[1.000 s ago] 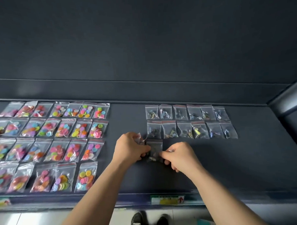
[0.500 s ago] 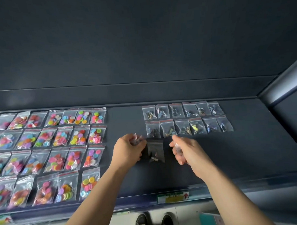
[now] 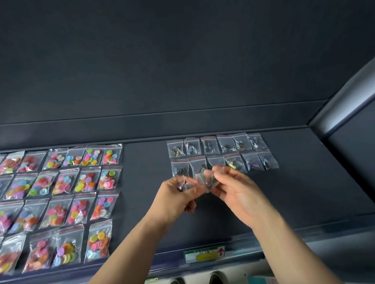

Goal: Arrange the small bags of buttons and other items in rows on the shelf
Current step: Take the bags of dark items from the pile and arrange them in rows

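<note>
Several rows of clear bags with colourful buttons [image 3: 63, 199] lie on the left of the dark shelf [image 3: 311, 190]. To the right, small bags of dark items [image 3: 223, 153] form two rows near the back. In front of them, my left hand [image 3: 173, 199] grips a bunch of small clear bags [image 3: 182, 186]. My right hand [image 3: 237, 191] meets it and pinches one small clear bag [image 3: 206, 179] between thumb and fingers. Both hands hover over the shelf and cover the spot below the second row's left end.
The shelf's raised back wall [image 3: 181, 125] runs behind the rows. A slanted metal post [image 3: 346, 102] bounds the right side. A green and yellow label [image 3: 204, 255] sits on the front edge. Shoes [image 3: 215, 282] show on the floor below.
A dark bag was laid below the second row's left end. My right hand then swung back to the left hand and now pinches a bag at the bunch. The hands now hide the laid bag.
</note>
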`<state>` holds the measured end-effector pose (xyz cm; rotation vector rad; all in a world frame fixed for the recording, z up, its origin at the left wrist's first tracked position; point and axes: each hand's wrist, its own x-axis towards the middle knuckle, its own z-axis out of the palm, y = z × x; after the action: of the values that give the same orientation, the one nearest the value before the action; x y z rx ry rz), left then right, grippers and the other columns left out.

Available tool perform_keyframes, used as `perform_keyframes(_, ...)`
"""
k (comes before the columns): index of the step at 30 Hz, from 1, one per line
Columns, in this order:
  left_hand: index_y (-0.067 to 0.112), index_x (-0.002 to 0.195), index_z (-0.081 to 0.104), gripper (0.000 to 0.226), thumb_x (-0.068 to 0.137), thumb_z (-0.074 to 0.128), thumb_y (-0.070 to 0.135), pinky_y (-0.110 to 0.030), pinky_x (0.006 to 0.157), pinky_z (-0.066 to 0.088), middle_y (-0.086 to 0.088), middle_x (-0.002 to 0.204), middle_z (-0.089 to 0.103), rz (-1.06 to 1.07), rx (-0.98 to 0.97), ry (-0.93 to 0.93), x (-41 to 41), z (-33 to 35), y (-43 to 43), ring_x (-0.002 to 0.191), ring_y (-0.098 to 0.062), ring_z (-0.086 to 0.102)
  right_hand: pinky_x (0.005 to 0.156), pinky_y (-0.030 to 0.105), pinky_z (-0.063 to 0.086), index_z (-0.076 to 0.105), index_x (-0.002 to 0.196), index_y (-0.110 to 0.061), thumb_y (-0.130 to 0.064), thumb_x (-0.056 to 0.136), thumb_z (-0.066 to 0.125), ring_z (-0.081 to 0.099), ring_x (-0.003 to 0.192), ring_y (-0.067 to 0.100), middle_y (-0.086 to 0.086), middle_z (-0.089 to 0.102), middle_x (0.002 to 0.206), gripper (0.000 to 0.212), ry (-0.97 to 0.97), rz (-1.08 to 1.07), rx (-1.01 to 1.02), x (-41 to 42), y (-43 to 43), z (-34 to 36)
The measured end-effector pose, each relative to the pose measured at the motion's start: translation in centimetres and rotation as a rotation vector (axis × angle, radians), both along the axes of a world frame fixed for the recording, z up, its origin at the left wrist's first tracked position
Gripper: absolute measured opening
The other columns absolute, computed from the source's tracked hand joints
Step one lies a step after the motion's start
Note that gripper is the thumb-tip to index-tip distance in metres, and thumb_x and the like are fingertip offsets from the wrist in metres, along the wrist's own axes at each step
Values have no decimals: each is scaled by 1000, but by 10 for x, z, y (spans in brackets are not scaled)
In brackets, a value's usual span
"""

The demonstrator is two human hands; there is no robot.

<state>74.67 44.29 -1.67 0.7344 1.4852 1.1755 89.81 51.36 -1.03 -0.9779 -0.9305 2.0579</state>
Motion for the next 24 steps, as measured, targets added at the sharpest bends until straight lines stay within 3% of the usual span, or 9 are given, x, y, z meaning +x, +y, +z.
perform_keyframes(4,8,80,63,8,84,70,8,-21,42,42,-6,59,64,68,29,5,-1,5,5,40,-14,48,80,35,53,65,97,-10,11,86,54,65,89,20,8,72,98,26,-133,121,33,13,8,-4)
perform_keyframes(7,9,81,63,7,84,70,9,-21,41,41,-16,71,68,90,60,10,-1,8,10,39,-15,47,86,37,54,67,101,-10,-3,81,67,64,88,19,8,69,94,21,-196,252,71,15,13,-3)
perform_keyframes(9,10,83,66,6,82,72,13,-23,42,43,-24,74,66,88,67,39,-1,8,12,41,-19,46,76,28,55,70,92,-11,-5,85,69,63,78,14,4,69,84,9,-281,270,121,15,16,-4)
perform_keyframes(11,10,84,67,9,79,75,13,-24,43,44,-24,69,63,85,60,45,-2,8,12,42,-20,46,72,25,56,70,84,-12,-3,85,68,62,72,12,3,67,78,9,-329,255,152,14,17,-5)
perform_keyframes(14,8,83,67,12,76,77,10,-23,43,43,-10,51,55,59,14,87,-1,7,10,40,-15,45,73,27,57,69,84,-11,0,86,65,64,71,12,1,68,75,11,-305,241,149,14,19,-9)
perform_keyframes(18,6,82,68,12,77,78,11,-23,44,46,-6,49,54,122,-15,163,1,2,14,40,-13,45,80,32,59,68,86,-10,-2,88,65,68,74,19,6,72,78,9,-460,318,245,15,19,-15)
perform_keyframes(24,4,89,66,30,69,84,19,-21,45,46,-5,54,56,24,-102,198,4,5,12,43,-11,49,71,29,59,65,86,-2,3,90,61,68,69,18,9,69,73,7,-347,188,182,12,19,-15)
